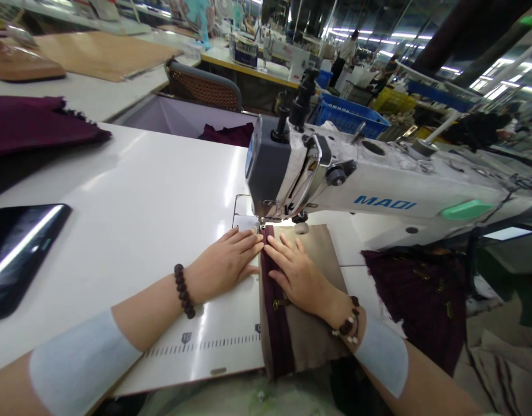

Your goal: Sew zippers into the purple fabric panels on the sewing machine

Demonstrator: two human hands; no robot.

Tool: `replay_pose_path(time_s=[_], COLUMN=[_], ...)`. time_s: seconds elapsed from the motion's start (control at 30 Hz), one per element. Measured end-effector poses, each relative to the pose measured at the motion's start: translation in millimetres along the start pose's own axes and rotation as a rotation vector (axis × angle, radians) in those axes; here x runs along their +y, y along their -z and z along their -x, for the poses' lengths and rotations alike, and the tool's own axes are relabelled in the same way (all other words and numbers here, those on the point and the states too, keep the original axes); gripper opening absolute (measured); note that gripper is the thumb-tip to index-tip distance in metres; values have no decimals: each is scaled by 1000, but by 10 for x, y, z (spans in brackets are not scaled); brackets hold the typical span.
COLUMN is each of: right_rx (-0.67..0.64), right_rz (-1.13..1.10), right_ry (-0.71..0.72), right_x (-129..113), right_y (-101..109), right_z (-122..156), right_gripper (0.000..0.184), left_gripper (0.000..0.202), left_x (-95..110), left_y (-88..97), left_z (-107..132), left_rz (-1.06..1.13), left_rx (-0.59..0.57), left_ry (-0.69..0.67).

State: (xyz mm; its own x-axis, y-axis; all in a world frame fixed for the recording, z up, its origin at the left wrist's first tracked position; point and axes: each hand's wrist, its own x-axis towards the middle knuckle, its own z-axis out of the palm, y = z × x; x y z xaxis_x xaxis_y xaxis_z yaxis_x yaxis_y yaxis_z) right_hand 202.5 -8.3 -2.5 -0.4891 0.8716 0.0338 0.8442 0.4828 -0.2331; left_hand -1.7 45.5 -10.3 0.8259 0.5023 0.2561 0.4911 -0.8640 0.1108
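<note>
A beige fabric panel (324,341) lies beneath the head of a white sewing machine (335,173), its near end at the table's front edge. Along its left side runs a maroon zipper strip (278,341) with a brass-coloured zipper pull (281,303). My left hand (226,260) rests flat, fingers stretched toward the presser foot (262,224), fingertips at the strip's left edge. Flat on the panel and strip is my right hand (298,271), fingers spread, just in front of the needle area. Neither hand is closed round anything.
A dark phone (23,248) lies on the white table (162,173) at left, below maroon fabric (40,124). Maroon pieces with zipper pulls (421,294) sit right of the panel. Behind the machine are a blue crate (352,112) and a chair (205,86).
</note>
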Motion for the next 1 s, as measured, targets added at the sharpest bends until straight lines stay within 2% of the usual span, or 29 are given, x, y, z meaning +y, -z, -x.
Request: replay_pose_path(time_s=[0.47, 0.57, 0.67, 0.83, 1.0], right_rx=[15, 20, 23, 37, 37], right_rz=[-26, -43, -52, -41, -15], right_ry=[-14, -20, -18, -19, -3], right_x=[12, 17, 21, 10, -3], right_y=[-15, -7, 0, 3, 61], right_z=[-45, -39, -37, -29, -41], right_gripper=[49, 49, 47, 47, 45], left_gripper=[42, 34, 28, 31, 37], left_x=[-56, 118, 445, 953, 1097], left_y=[-7, 102, 244, 304, 237], left_z=[0, 67, 204, 404, 402], left_rz=[10, 27, 68, 122, 149], left_rx=[-22, -51, -65, 83, 213], left_ry=[17, -44, -172, -260, -274])
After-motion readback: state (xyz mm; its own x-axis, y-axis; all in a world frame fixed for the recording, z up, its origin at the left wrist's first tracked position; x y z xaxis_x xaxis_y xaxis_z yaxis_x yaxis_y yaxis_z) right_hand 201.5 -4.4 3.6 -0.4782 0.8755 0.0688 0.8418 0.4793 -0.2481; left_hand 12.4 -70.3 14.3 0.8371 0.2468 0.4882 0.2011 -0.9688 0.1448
